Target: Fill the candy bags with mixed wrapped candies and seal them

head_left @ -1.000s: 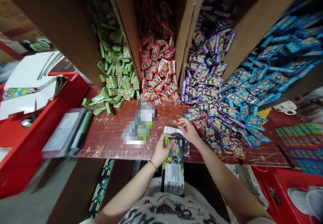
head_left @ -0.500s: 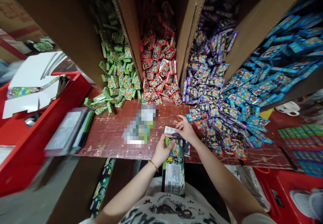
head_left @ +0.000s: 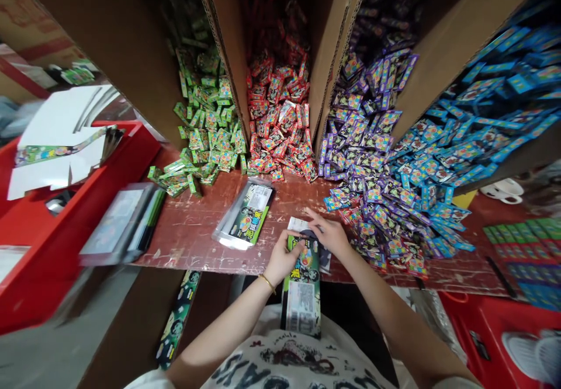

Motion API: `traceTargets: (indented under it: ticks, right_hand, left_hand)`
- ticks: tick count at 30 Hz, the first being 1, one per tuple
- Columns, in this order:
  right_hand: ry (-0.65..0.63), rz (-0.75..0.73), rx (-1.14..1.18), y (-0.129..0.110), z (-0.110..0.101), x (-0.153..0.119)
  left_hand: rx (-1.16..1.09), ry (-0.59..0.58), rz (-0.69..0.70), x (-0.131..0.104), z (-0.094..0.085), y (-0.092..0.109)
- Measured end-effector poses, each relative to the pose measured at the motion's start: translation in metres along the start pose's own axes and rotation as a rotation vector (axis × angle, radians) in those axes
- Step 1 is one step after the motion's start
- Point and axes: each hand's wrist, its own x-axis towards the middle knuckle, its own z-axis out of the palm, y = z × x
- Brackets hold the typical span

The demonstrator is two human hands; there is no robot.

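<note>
At six o'clock, the left hand (head_left: 284,256) clamps the green-and-black packet (head_left: 303,278) near its top. At the packet's one o'clock, the right hand (head_left: 331,237) bends beside a pale sheet (head_left: 298,223); whether it grips anything, I cannot tell. Apparently the packet's top is being worked; the next move likely calls for a steady left pinch.

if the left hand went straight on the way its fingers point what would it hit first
Most likely the right hand, just beyond the fingertips of the left hand; their relative heights are unclear, so it might slip past.
</note>
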Motion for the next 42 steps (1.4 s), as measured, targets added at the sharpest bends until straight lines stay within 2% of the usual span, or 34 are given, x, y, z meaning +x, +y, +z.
traceTargets:
  ticks: [3,6,8,10,12,14,20,23,28,33,34,36,38,40,42]
  right_hand:
    - [0.057,0.08,0.227,-0.006,-0.002,0.006]
    - [0.155,0.187,0.442,-0.022,-0.014,0.007]
    - [0.126,0.223,0.55,-0.036,-0.024,0.005]
    - [0.027,0.237,0.627,-0.048,-0.031,0.002]
    - [-0.057,0.247,0.657,-0.056,-0.036,-0.002]
    - [-0.085,0.249,0.657,-0.06,-0.037,-0.004]
    - [-0.096,0.225,0.562,-0.066,-0.036,-0.007]
    - [-0.077,0.268,0.624,-0.07,-0.034,-0.009]
    - [-0.031,0.425,0.894,-0.073,-0.026,-0.012]
    - [-0.154,0.826,1.162,-0.071,-0.019,-0.009]
    - [-0.176,0.864,1.186,-0.071,-0.019,-0.01]
    - [-0.165,0.823,1.201,-0.071,-0.02,-0.017]
    - [-0.157,0.657,1.155,-0.07,-0.023,-0.032]
    - [-0.197,0.474,1.015,-0.068,-0.029,-0.052]
    - [-0.177,0.368,0.838,-0.066,-0.04,-0.071]
  left_hand:
    - [-0.006,-0.006,-0.009,0.0,-0.002,0.0]
    - [-0.023,-0.019,-0.006,-0.001,-0.003,0.002]
    - [-0.044,-0.046,-0.006,-0.002,-0.003,0.004]
    - [-0.057,-0.08,-0.005,-0.003,-0.002,0.008]
    - [-0.058,-0.103,-0.001,-0.003,-0.001,0.012]
    - [-0.056,-0.111,0.001,-0.004,0.001,0.016]
    - [-0.077,-0.154,-0.005,-0.008,0.003,0.026]
    - [-0.061,-0.141,0.003,-0.01,0.002,0.028]
    - [-0.046,-0.065,-0.005,-0.012,0.004,0.031]
    - [-0.123,-0.1,-0.017,-0.015,0.01,0.038]
    - [-0.138,-0.104,-0.011,-0.016,0.01,0.041]
    - [-0.144,-0.066,0.015,-0.015,0.008,0.047]
    - [-0.138,0.035,0.051,-0.012,0.001,0.054]
    - [-0.17,0.132,0.084,-0.007,-0.009,0.061]
    - [-0.188,0.167,0.134,-0.005,-0.02,0.069]
